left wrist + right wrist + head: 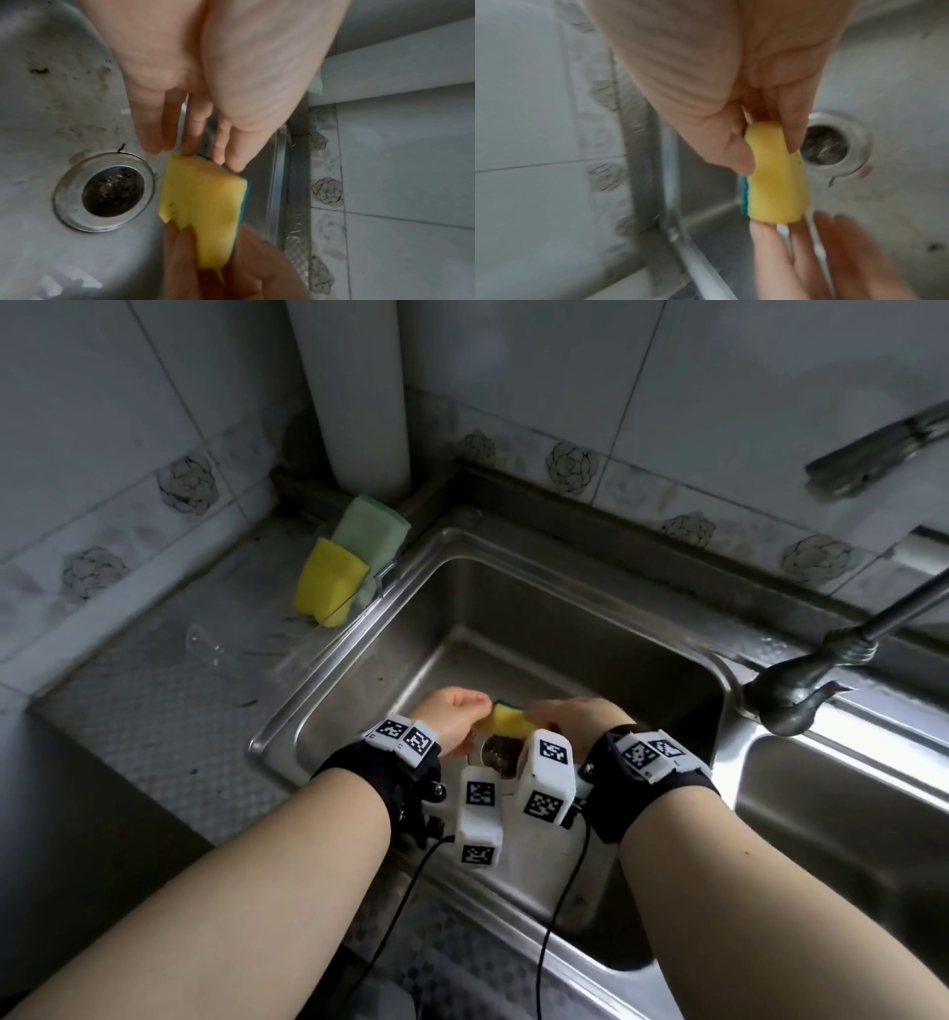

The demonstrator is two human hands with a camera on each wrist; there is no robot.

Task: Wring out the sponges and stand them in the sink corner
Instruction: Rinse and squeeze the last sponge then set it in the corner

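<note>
Above the steel sink set against grey flowered tiles, the right hand pinches a yellow sponge; the left hand is straight-fingered.

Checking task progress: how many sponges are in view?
3. A yellow sponge and a pale green sponge stand at the sink's far-left corner; a yellow-and-teal sponge is between both hands above the drain. Others may be hidden.

left hand fingers straight, right hand pinching
</note>
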